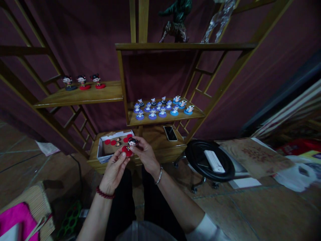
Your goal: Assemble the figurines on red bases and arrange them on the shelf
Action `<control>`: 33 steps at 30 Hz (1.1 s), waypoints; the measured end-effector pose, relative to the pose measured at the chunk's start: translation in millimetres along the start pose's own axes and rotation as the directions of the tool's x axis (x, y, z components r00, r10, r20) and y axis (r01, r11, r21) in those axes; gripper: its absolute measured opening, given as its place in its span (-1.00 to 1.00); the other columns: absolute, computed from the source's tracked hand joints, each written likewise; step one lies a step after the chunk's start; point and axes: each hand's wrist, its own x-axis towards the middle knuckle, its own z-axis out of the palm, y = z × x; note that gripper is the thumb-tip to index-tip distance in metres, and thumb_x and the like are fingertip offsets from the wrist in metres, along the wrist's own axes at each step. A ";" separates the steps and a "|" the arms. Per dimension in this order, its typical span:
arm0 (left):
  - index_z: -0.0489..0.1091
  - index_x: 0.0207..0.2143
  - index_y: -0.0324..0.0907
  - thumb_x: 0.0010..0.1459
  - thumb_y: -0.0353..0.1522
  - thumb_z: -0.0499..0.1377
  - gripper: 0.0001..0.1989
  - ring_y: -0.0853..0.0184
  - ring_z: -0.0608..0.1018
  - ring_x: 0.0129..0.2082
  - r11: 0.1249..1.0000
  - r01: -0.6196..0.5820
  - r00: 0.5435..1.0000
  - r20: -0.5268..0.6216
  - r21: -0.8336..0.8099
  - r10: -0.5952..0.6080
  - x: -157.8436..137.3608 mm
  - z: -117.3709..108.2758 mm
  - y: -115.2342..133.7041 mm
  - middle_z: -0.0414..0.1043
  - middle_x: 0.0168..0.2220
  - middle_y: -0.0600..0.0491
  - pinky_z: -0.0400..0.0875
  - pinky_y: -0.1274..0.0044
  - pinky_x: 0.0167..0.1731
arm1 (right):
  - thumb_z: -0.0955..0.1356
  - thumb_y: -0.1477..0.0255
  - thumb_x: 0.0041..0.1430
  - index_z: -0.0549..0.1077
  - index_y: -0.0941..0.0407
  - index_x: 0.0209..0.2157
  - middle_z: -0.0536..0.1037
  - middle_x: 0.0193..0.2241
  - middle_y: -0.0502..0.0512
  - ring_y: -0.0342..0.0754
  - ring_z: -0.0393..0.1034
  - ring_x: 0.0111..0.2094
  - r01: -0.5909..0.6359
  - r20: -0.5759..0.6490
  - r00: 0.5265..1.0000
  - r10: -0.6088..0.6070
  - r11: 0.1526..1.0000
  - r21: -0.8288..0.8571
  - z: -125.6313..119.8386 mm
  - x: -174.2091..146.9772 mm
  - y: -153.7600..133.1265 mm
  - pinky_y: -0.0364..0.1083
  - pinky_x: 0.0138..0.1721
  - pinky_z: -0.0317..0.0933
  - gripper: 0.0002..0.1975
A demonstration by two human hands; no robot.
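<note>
Between my two hands is a small black-haired figurine (132, 142) on a round red base (127, 151). My left hand (117, 164) pinches the red base with thumb and fingers. My right hand (145, 152) is closed on the figurine's head and body from the right. Just behind them, an open cardboard box (101, 152) holds several red discs (113, 142) and a few small black-and-tan figure parts (118, 142). Whether the figurine is fixed to its base cannot be made out.
Three similar figurines (81, 82) stand on the left shelf (82, 96). Several purple, blue and black figurines (152, 113) fill the middle shelf (160, 121). A phone (170, 133) lies on the lower board. A black round stool (195, 157) with a white box (214, 161) stands right.
</note>
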 end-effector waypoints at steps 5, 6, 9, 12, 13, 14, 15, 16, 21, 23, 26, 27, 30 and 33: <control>0.43 -0.31 -0.19 -0.16 -0.46 0.28 -0.73 0.43 0.50 -0.34 1.000 -0.008 1.000 -0.012 0.013 0.009 -0.3 -1.3 -1.1 0.46 -0.30 0.07 0.38 0.64 -0.33 | 0.39 0.42 -0.14 0.37 0.05 -0.19 0.49 -0.32 -0.02 -0.14 0.36 -0.30 0.008 0.009 1.000 -0.008 1.000 -0.018 -2.5 0.0 2.3 -0.13 -0.23 0.25 -0.63; 0.43 -0.30 -0.19 -0.15 -0.46 0.28 -0.73 0.43 0.50 -0.33 1.000 -0.012 1.000 -0.007 0.020 0.012 -0.4 -1.3 -1.1 0.46 -0.29 0.07 0.38 0.64 -0.32 | 0.39 0.42 -0.13 0.37 0.05 -0.19 0.49 -0.31 -0.02 -0.14 0.36 -0.29 0.014 0.015 1.000 -0.013 1.000 -0.027 -2.8 -0.1 2.6 -0.12 -0.22 0.25 -0.63; 0.42 -0.29 -0.19 -0.15 -0.45 0.28 -0.73 0.43 0.49 -0.32 0.999 -0.025 1.000 0.008 0.038 0.025 -0.6 -1.2 -1.0 0.45 -0.28 0.07 0.37 0.64 -0.31 | 0.38 0.41 -0.13 0.35 0.06 -0.18 0.48 -0.30 -0.01 -0.13 0.36 -0.28 0.032 0.024 0.999 -0.031 0.999 -0.044 -2.6 -0.4 2.9 -0.11 -0.22 0.25 -0.62; 0.42 -0.27 -0.18 -0.14 -0.45 0.27 -0.72 0.44 0.48 -0.31 0.998 -0.041 0.999 0.026 0.047 0.039 -1.1 -1.4 -0.5 0.44 -0.26 0.08 0.37 0.65 -0.30 | 0.39 0.41 -0.13 0.34 0.06 -0.18 0.48 -0.31 -0.02 -0.13 0.36 -0.29 0.029 0.026 0.999 -0.028 0.999 -0.040 -1.9 -1.2 1.7 -0.12 -0.24 0.26 -0.62; 0.41 -0.26 -0.17 -0.13 -0.44 0.27 -0.71 0.44 0.48 -0.30 0.998 -0.044 0.999 0.034 0.050 0.042 -1.3 -1.6 -0.4 0.44 -0.25 0.08 0.36 0.65 -0.29 | 0.39 0.41 -0.13 0.34 0.06 -0.18 0.48 -0.31 -0.02 -0.14 0.36 -0.30 0.026 0.029 0.999 -0.025 0.999 -0.038 -1.8 -1.5 1.2 -0.13 -0.25 0.26 -0.62; 0.41 -0.25 -0.16 -0.13 -0.44 0.26 -0.70 0.45 0.48 -0.29 0.998 -0.046 0.998 0.041 0.053 0.044 -1.5 -1.8 -0.2 0.43 -0.24 0.08 0.36 0.65 -0.29 | 0.39 0.41 -0.13 0.34 0.06 -0.18 0.48 -0.31 -0.02 -0.14 0.36 -0.30 0.025 0.033 0.999 -0.024 0.999 -0.038 -1.9 -1.8 0.7 -0.14 -0.26 0.25 -0.62; 0.41 -0.24 -0.15 -0.12 -0.44 0.26 -0.69 0.45 0.47 -0.28 0.997 -0.048 0.998 0.045 0.055 0.046 -1.6 -2.1 -0.1 0.43 -0.24 0.09 0.36 0.65 -0.28 | 0.38 0.42 -0.13 0.33 0.06 -0.18 0.48 -0.31 -0.02 -0.14 0.36 -0.31 0.028 0.040 0.999 -0.026 0.999 -0.042 -2.2 -2.1 0.4 -0.14 -0.26 0.25 -0.62; 0.40 -0.23 -0.15 -0.12 -0.45 0.26 -0.69 0.45 0.47 -0.28 0.997 -0.049 0.998 0.043 0.058 0.047 -1.7 -2.4 -0.1 0.43 -0.24 0.09 0.36 0.65 -0.28 | 0.38 0.42 -0.12 0.33 0.06 -0.18 0.47 -0.31 -0.02 -0.15 0.35 -0.31 0.034 0.049 0.998 -0.032 0.998 -0.047 -2.6 -2.2 0.2 -0.15 -0.26 0.25 -0.62; 0.41 -0.27 -0.16 -0.15 -0.46 0.27 -0.70 0.46 0.46 -0.28 0.997 -0.052 0.999 0.008 0.065 0.051 -1.1 -3.8 -0.7 0.42 -0.24 0.08 0.36 0.65 -0.29 | 0.38 0.40 -0.10 0.32 0.03 -0.19 0.46 -0.31 -0.04 -0.15 0.35 -0.31 0.071 0.101 0.993 -0.065 0.996 -0.053 -5.6 -1.7 1.5 -0.16 -0.29 0.26 -0.64; 0.41 -0.28 -0.17 -0.16 -0.45 0.28 -0.71 0.45 0.46 -0.29 0.996 -0.053 0.999 0.014 0.068 0.052 -0.9 -4.0 -0.8 0.42 -0.24 0.08 0.36 0.65 -0.29 | 0.38 0.40 -0.10 0.31 0.03 -0.19 0.45 -0.31 -0.04 -0.15 0.35 -0.31 0.082 0.125 0.989 -0.075 0.995 -0.048 -6.2 -1.3 1.7 -0.16 -0.29 0.27 -0.64; 0.41 -0.28 -0.18 -0.15 -0.43 0.27 -0.72 0.43 0.46 -0.28 0.996 -0.044 0.999 0.020 0.075 0.043 -1.1 -3.5 -0.4 0.42 -0.24 0.06 0.36 0.63 -0.30 | 0.38 0.39 -0.09 0.30 0.03 -0.20 0.45 -0.32 -0.03 -0.15 0.35 -0.31 0.088 0.147 0.986 -0.080 0.995 -0.048 -6.1 -0.7 0.9 -0.16 -0.32 0.28 -0.65; 0.41 -0.28 -0.18 -0.15 -0.43 0.27 -0.72 0.43 0.46 -0.28 0.996 -0.044 0.999 0.018 0.077 0.043 -1.3 -3.1 -0.2 0.42 -0.25 0.06 0.36 0.63 -0.30 | 0.37 0.39 -0.09 0.30 0.03 -0.20 0.45 -0.32 -0.03 -0.15 0.35 -0.31 0.090 0.150 0.985 -0.082 0.995 -0.047 -5.9 -0.6 0.6 -0.16 -0.32 0.28 -0.66; 0.41 -0.27 -0.16 -0.15 -0.44 0.27 -0.71 0.44 0.45 -0.28 0.995 -0.052 0.999 0.017 0.081 0.051 -2.2 -1.7 0.5 0.41 -0.24 0.08 0.35 0.63 -0.30 | 0.37 0.40 -0.08 0.30 0.03 -0.20 0.44 -0.31 -0.03 -0.15 0.34 -0.31 0.101 0.154 0.984 -0.093 0.994 -0.042 -5.5 -0.6 0.3 -0.16 -0.30 0.27 -0.67; 0.40 -0.26 -0.14 -0.14 -0.44 0.27 -0.70 0.46 0.44 -0.28 0.995 -0.059 0.998 0.023 0.084 0.057 -2.8 -0.9 0.8 0.40 -0.23 0.10 0.35 0.64 -0.29 | 0.37 0.42 -0.08 0.29 0.04 -0.20 0.43 -0.31 -0.04 -0.16 0.34 -0.31 0.109 0.151 0.983 -0.102 0.993 -0.041 -5.4 -0.6 1.4 -0.16 -0.27 0.26 -0.67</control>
